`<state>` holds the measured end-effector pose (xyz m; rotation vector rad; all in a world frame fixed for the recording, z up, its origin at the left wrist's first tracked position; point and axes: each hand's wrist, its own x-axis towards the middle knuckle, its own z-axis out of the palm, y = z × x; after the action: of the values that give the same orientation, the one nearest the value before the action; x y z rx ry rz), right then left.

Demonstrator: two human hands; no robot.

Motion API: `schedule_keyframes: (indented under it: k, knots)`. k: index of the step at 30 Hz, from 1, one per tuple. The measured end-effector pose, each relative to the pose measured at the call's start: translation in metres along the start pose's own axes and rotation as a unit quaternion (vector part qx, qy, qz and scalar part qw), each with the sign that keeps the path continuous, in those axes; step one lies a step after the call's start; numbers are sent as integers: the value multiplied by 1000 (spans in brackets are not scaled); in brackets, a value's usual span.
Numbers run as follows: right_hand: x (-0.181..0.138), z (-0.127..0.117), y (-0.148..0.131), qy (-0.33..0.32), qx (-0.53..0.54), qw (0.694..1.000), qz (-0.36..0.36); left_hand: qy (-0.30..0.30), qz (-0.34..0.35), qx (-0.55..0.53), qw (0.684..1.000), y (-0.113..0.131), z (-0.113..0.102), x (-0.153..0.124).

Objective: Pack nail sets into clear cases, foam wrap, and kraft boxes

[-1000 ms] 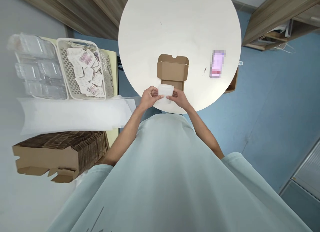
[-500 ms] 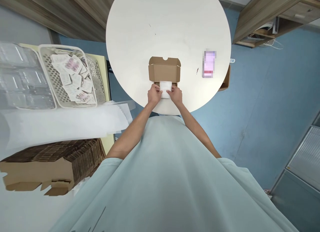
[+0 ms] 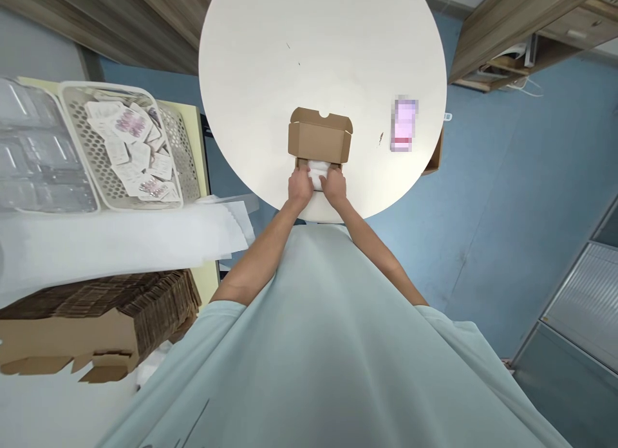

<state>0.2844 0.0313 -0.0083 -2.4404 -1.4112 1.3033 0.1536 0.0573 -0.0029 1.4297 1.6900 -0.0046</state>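
Observation:
An open brown cardboard mailer box stands near the table's front edge, its tabbed lid raised on the far side. A white wrapped packet sits in the opening of the box, partly covered by my fingers. From the left, my left hand is closed on the packet, its fingers curled at the box's side. My right hand grips the packet from the right, with the thumb on its white surface. What is inside the wrapping is hidden.
The round white table carries a pixelated pink item at right. On my left are a white basket of small cards, clear plastic containers, white sheets and a stack of folded cardboard boxes.
The white packet has gone lower into the box, and both hands have moved in closer around it. The box has turned slightly and its lid leans a little differently.

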Motion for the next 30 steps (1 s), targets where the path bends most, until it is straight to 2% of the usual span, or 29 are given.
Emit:
schedule_keyframes:
  k: [5,7,9,11,13,15,20,25,30]
  knots:
    - [-10,-12,-11,-13,-49,999,-2,-19,0,-2,1000,5,-5,-4]
    - [-17,-23,-8,0,-36,999,-11,5,24,2,1000,3,-13,-4]
    - [-23,-37,2,41,11,999,-19,59,52,-24,997,-3,-24,0]
    - [-23,-51,16,116,75,990,-30,118,79,-79,987,-10,-37,12]
    - [-15,-62,30,179,129,974,-49,145,99,-131,976,-17,-49,31]
    - [1,-70,40,187,173,965,-59,129,113,-175,969,-21,-57,52]
    - [41,-74,45,84,271,958,-29,14,95,-245,965,-21,-62,85]
    - [46,-78,35,65,314,945,-63,-13,85,-250,965,-13,-64,80]
    - [42,-94,25,75,312,941,-107,-9,110,-253,961,5,-76,67]
